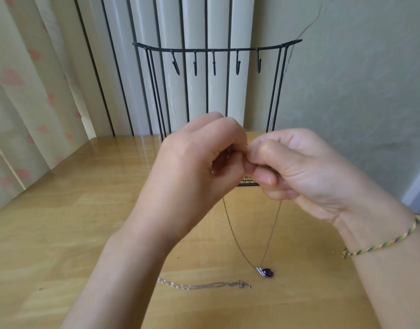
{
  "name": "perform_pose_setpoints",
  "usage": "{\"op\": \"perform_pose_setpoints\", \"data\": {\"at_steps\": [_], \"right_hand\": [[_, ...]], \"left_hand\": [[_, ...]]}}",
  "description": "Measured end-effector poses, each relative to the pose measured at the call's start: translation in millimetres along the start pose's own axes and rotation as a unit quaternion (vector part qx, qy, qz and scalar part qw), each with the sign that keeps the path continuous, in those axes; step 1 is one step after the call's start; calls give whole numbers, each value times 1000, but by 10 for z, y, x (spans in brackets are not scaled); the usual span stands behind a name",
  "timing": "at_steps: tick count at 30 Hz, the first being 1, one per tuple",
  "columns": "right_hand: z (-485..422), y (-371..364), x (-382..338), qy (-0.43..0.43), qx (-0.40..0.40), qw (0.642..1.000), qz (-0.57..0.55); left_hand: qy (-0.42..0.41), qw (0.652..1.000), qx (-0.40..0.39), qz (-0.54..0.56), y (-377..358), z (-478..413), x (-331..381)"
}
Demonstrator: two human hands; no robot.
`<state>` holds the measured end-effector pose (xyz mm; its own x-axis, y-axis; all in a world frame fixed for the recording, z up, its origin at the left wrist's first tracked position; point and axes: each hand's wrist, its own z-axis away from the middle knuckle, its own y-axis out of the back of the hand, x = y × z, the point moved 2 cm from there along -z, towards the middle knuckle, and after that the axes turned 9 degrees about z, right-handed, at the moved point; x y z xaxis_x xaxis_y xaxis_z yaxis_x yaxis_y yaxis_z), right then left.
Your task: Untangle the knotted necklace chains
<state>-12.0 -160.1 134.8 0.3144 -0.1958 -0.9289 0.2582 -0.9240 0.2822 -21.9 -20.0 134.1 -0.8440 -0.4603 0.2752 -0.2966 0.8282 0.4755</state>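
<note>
A thin silver necklace chain [230,224] hangs in a loop from between both hands, which meet above the table. My left hand [199,160] and my right hand [292,167] each pinch the chain's upper ends with curled fingers, fingertips touching. A purple teardrop pendant [267,272] sits at the bottom of the loop, at or just above the table. A second silver chain [202,284] lies stretched out flat on the table nearer to me, apart from the first. The clasp ends are hidden inside my fingers.
A black wire jewellery stand [216,49] with several empty hooks stands behind my hands at the back of the wooden table [62,222]. A white radiator and a curtain are behind it. A braided bracelet [382,238] is on my right wrist.
</note>
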Motion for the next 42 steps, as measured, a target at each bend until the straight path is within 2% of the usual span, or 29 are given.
{"op": "perform_pose_setpoints", "data": {"at_steps": [6, 9, 11, 13, 15, 17, 23, 29, 34, 38, 42], "right_hand": [[-22, -31, 28, -4, 16, 1000, 1], [-29, -15, 51, -12, 35, 999, -9], [-37, 6, 76, -19, 42, 999, -18], [-54, 11, 114, -25, 46, 998, -24], [-69, -22, 154, -22, 45, 999, -11], [-86, -77, 192, -9, 44, 999, 19], [-126, -150, 235, 65, 44, 993, 91], [-94, -177, 136, 155, 26, 978, 140], [-96, -180, 139, 174, 57, 962, 201], [-84, -195, 124, 180, 69, 952, 236], [-68, -231, 95, 208, 88, 937, 266]], "left_hand": [[11, 1000, -7, 7, 8, 7, -22], [108, 990, 9, 90, 11, 6, -51], [213, 957, 38, 193, 23, 17, -118], [300, 902, 76, 300, 49, 42, -189], [355, 849, 102, 377, 68, 66, -243], [383, 821, 110, 409, 76, 75, -269], [409, 768, 138, 473, 87, 72, -275], [407, 775, 159, 457, 67, 56, -230], [399, 756, 200, 478, 38, 48, -214], [390, 724, 217, 526, 2, 29, -198], [396, 669, 239, 582, -36, 24, -170]]}}
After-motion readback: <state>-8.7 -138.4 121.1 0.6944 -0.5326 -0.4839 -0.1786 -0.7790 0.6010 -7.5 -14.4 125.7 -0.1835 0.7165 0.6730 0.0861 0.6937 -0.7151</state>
